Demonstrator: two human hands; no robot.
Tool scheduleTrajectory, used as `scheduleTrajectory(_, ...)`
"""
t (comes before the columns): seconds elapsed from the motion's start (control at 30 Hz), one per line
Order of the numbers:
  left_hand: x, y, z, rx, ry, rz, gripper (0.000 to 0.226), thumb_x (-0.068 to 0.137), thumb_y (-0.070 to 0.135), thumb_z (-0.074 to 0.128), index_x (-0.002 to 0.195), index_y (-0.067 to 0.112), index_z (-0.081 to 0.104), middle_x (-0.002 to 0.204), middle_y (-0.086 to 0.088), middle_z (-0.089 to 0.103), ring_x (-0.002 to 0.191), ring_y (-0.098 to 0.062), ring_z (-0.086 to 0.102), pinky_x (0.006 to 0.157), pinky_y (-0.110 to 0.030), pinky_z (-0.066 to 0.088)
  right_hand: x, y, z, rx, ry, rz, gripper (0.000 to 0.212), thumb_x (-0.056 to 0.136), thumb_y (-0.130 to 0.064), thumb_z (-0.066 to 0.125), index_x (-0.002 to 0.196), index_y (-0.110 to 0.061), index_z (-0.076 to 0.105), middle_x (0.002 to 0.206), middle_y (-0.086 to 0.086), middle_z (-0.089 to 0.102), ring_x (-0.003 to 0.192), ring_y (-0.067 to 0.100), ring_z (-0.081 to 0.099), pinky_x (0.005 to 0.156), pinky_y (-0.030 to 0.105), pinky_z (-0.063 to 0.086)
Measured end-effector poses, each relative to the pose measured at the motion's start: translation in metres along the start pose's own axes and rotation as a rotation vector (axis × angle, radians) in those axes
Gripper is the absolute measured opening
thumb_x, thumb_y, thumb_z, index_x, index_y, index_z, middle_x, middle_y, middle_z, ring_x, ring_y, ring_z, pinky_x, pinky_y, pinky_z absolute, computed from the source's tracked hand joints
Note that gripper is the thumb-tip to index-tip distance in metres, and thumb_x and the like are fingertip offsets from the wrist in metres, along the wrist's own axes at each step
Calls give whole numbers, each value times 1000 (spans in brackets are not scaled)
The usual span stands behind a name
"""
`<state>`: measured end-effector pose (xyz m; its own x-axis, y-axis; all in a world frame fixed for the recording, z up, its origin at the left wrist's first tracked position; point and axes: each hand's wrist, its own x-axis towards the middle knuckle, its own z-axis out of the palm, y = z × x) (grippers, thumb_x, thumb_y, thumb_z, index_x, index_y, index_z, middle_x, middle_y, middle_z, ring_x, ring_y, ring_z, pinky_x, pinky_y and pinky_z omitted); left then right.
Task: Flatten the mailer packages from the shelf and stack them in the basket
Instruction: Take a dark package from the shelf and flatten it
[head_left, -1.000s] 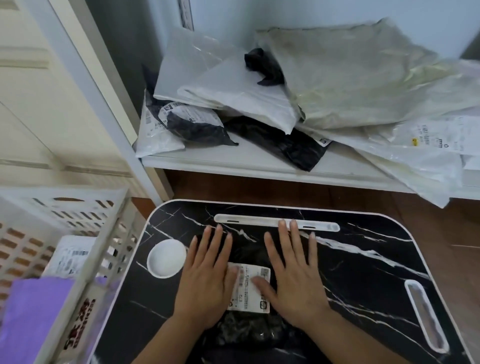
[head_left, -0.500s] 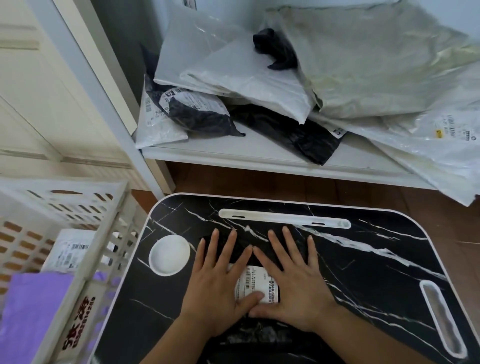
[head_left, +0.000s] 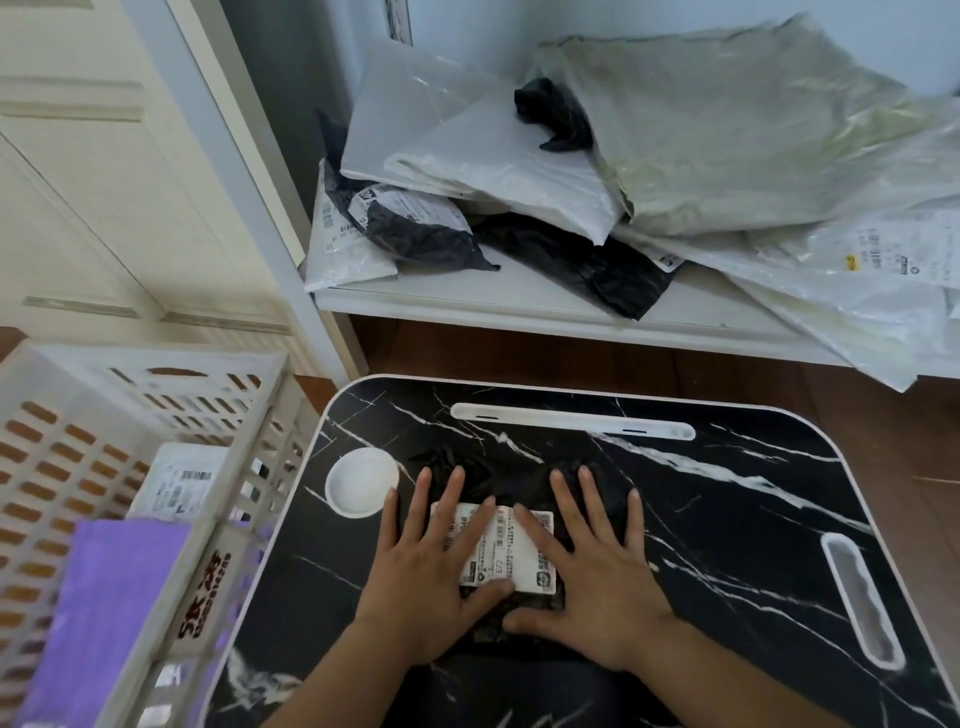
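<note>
Biggest worry first: that shelf (head_left: 545, 306) pile of mailers (head_left: 727, 156) hangs off the front edge on the right, so grabbing the wrong one could probably drag the lot onto the floor. The basket (head_left: 156, 374) to your left already has a purple mailer (head_left: 104, 597) and a white one in it; toss the next in carelessly and the stack likely goes crooked. On the desk (head_left: 753, 493), the black mailer (head_left: 498, 478) sits under both palms, your left hand (head_left: 431, 577) and right hand (head_left: 597, 571) spread flat, fingers straight, pressing on it. Slick plastic on a slick top might skid or puff back up once you let go. The white label (head_left: 511, 551) could crease too.
</note>
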<state>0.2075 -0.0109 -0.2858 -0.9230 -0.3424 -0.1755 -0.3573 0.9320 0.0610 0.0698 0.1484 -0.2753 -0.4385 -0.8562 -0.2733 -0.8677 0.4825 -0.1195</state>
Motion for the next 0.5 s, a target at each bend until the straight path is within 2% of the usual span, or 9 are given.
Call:
scheduleTrajectory(0.1,3,1,-6,-19,12,2,75,85,79,26,145,35,35,155,-6,29,142,-36,18,105,-54,19,2,-1,-5,15,-45,25,97,66,-97,23,144,-40,39,153,12,34,141,39,28,99,67,17)
scheduleTrajectory(0.17,5,-1,-20,-161,54,-33,71,87,74,34,148,41,22,159,6,8,148,-26,3,116,-45,10,6,2,-15,25,-7,8,95,63,-99,21,143,-49,31,159,3,18,146,30,10,106,62,10)
scheduleTrajectory(0.2,5,-1,-27,-310,74,-129,70,88,66,43,149,40,21,159,12,6,148,-19,5,119,-37,13,10,6,-20,50,35,2,98,60,-100,18,145,-52,21,161,-4,3,146,24,-2,110,57,4)
scheduleTrajectory(0.27,3,2,-35,-535,221,-402,66,86,48,61,144,33,35,150,13,28,136,-12,33,109,-30,36,12,10,-34,180,32,120,104,58,-99,20,148,-48,13,158,-7,-8,143,19,-7,113,48,8)
scheduleTrajectory(0.3,3,2,-39,-630,278,-554,61,83,42,67,137,28,42,140,8,40,122,-13,46,97,-30,46,14,11,-40,215,57,182,102,63,-94,32,149,-44,13,157,-4,-6,142,21,-4,113,47,15)
scheduleTrajectory(0.33,3,3,-45,-724,259,-687,53,81,38,71,126,22,48,127,4,49,107,-13,54,86,-30,51,16,10,-47,237,78,257,98,69,-84,45,150,-40,12,156,0,-4,140,23,0,111,46,22)
scheduleTrajectory(0.4,5,5,-52,-901,108,-807,38,79,29,73,109,17,52,104,3,59,87,-12,58,71,-27,49,20,7,-53,331,93,399,96,77,-62,65,152,-33,12,153,7,8,138,28,11,109,45,30)
scheduleTrajectory(0.47,4,3,-57,-1083,17,-803,30,82,19,70,109,14,59,96,4,64,86,-13,63,72,-24,51,26,5,-58,468,64,437,96,77,-48,74,152,-27,17,149,12,24,136,29,26,109,40,34)
scheduleTrajectory(0.5,3,-1,-64,-1138,10,-767,30,83,17,69,113,13,62,99,2,67,90,-14,65,76,-26,54,29,3,-64,507,48,413,92,77,-43,76,150,-25,24,145,11,36,130,27,38,105,36,38)
